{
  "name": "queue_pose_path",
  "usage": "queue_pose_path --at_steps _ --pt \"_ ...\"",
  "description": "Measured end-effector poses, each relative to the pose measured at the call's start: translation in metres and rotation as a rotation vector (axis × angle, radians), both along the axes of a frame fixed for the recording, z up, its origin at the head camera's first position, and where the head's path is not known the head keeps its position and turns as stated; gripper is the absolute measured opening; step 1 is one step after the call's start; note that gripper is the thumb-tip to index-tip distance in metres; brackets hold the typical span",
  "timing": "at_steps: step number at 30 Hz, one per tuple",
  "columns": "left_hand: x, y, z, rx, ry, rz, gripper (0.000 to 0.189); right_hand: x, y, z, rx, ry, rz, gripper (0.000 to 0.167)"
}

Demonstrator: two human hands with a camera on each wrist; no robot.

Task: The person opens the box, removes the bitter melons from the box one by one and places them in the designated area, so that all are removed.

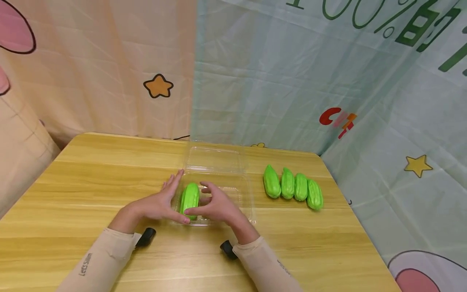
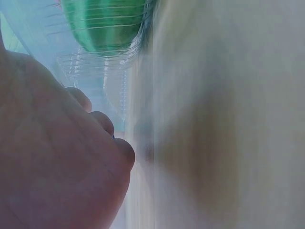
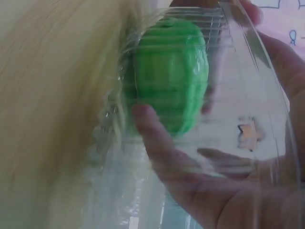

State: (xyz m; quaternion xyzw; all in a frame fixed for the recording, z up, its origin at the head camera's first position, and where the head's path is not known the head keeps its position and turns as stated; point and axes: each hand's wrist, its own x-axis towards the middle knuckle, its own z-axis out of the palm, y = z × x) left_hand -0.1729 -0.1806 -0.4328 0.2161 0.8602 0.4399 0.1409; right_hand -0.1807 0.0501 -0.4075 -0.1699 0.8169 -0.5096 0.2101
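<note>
A bright green ridged gourd (image 1: 190, 198) lies lengthwise in the left part of a clear plastic clamshell box (image 1: 249, 198). My left hand (image 1: 155, 206) is at the box's left side, fingers stretched forward and thumb reaching along the front edge. In the left wrist view the gourd (image 2: 107, 24) shows through the ribbed wall, ahead of that hand. My right hand (image 1: 220, 206) reaches in from the right, its fingers spread beside the gourd and its thumb across the near end. Through the clear wall in the right wrist view, a fingertip (image 3: 144, 114) shows right at the gourd (image 3: 171, 76).
The box's clear lid (image 1: 215, 158) stands folded open at the back. Several more green gourds (image 1: 287, 183) lie in a row on the wooden table (image 1: 292, 243) to the right. A printed cloth (image 1: 255, 81) hangs behind the table's far edge.
</note>
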Motion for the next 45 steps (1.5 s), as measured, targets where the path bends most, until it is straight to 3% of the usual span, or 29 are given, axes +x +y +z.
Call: queue_pose_path --at_steps 21,45 --pt "0.003 -0.002 -0.003 0.014 0.001 0.009 0.142 -0.001 -0.018 -0.011 0.010 0.005 -0.008 0.090" --pt "0.000 0.000 -0.002 -0.003 0.003 -0.002 0.144 0.000 -0.011 -0.001 0.062 0.032 -0.062 0.094"
